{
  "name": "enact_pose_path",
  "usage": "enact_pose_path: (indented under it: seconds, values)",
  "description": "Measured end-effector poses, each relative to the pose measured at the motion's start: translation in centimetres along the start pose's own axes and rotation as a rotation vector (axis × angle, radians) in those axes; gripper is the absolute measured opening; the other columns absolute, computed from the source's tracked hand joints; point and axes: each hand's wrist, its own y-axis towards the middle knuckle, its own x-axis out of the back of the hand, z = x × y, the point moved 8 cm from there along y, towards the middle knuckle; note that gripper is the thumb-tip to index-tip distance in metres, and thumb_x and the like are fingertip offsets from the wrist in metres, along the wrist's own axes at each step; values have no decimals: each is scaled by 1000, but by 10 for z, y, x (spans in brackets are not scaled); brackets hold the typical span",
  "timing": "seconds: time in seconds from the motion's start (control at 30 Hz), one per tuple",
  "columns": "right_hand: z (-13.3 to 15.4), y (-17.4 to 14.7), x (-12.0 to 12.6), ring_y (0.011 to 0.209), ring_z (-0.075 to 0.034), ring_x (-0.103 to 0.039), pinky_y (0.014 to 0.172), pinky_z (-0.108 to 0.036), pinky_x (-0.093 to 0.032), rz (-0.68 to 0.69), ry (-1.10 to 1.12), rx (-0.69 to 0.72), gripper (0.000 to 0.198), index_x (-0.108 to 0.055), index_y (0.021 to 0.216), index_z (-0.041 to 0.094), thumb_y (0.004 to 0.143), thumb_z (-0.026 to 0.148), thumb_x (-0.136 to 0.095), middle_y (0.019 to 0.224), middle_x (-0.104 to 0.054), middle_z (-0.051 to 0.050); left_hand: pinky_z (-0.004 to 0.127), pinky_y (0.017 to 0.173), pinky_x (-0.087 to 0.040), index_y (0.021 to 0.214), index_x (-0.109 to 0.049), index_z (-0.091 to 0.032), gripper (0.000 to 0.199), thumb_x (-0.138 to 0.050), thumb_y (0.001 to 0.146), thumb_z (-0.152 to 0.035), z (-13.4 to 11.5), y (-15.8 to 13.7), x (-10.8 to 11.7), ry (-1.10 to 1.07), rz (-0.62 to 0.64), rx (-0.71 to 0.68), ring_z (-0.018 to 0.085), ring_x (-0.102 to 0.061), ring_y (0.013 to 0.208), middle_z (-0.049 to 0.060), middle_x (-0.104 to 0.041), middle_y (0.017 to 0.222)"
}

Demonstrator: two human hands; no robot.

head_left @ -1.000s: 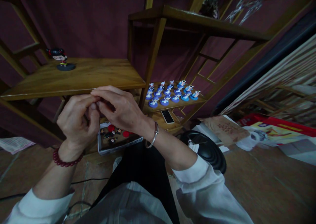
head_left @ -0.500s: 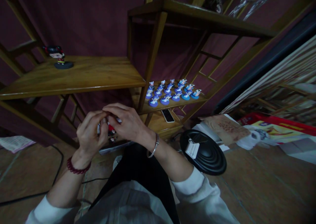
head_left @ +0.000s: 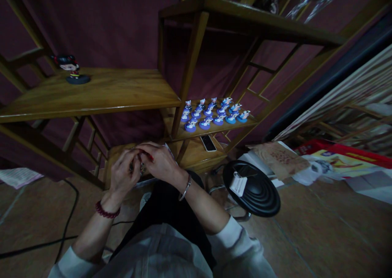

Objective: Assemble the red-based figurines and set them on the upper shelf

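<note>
My left hand [head_left: 124, 169] and my right hand [head_left: 162, 161] meet over the low shelf, with fingers curled and fingertips touching. Whatever they close round is mostly hidden. A spot of red shows by my right fingers, and dark and gold bits show between the hands; I cannot tell whether these are held or lie below. Under the hands, the pale edge of a flat box or tray [head_left: 146, 182] peeks out. To the right, several small purple and blue figurines [head_left: 206, 122] stand in rows on a shelf.
A dark-haired figurine [head_left: 72, 69] stands on the upper left wooden shelf [head_left: 122, 88]. A phone [head_left: 208, 143] lies on the lower shelf. To the right are a round black stool [head_left: 257, 188] with a white tag [head_left: 239, 184], and a red and yellow package [head_left: 343, 159]. A black cable [head_left: 72, 212] crosses the floor.
Both hands have moved down towards my body; the left has also shifted right. They remain together. The figurines on the shelves have not moved.
</note>
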Motion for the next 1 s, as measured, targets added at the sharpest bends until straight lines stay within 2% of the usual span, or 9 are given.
enact_pose_path:
  seconds: [0.13, 0.47, 0.57, 0.73, 0.87, 1.0]
  values:
    - [-26, -7, -16, 90, -13, -61, 85, -25, -45, 13, 1, -88, 26, -64, 100, 14, 81, 6, -47, 99, -67, -7, 26, 80, -49, 95, -59, -18, 22, -42, 83, -13, 17, -14, -20, 27, 111, 98, 15, -63, 86, 5, -67, 90]
    - [-88, -32, -65, 79, -13, -61, 71, -21, -43, 264, -116, -385, 23, -66, 93, 13, 79, 7, -48, 91, -70, -7, 32, 82, -49, 103, -60, -17, 31, -35, 84, -15, 54, -52, -73, 34, 561, 306, 19, -63, 92, 7, -68, 101]
    - [-99, -39, -77, 79, -14, -62, 70, -21, -42, 318, -146, -416, 23, -67, 92, 13, 80, 8, -48, 90, -70, -8, 32, 86, -47, 105, -59, -17, 32, -35, 84, -15, 60, -63, -83, 54, 688, 354, 20, -62, 98, 8, -66, 106]
    - [-116, -50, -94, 82, -15, -64, 71, -21, -42, 370, -169, -450, 23, -67, 91, 13, 80, 9, -47, 93, -71, -9, 29, 81, -46, 111, -58, -21, 34, -34, 87, -19, 73, -84, -97, 127, 915, 429, 19, -62, 97, 6, -66, 108]
    - [-128, -58, -106, 84, -16, -64, 71, -21, -43, 413, -196, -484, 23, -67, 92, 14, 79, 10, -48, 93, -71, -9, 27, 83, -45, 109, -59, -23, 33, -35, 87, -19, 80, -95, -105, 141, 994, 440, 19, -61, 100, 4, -66, 109]
    - [-138, -64, -117, 86, -16, -65, 72, -21, -43, 442, -209, -514, 25, -67, 95, 16, 80, 11, -47, 94, -71, -7, 27, 83, -45, 115, -58, -24, 38, -36, 85, -17, 85, -102, -109, 150, 1033, 451, 19, -61, 101, 4, -65, 111]
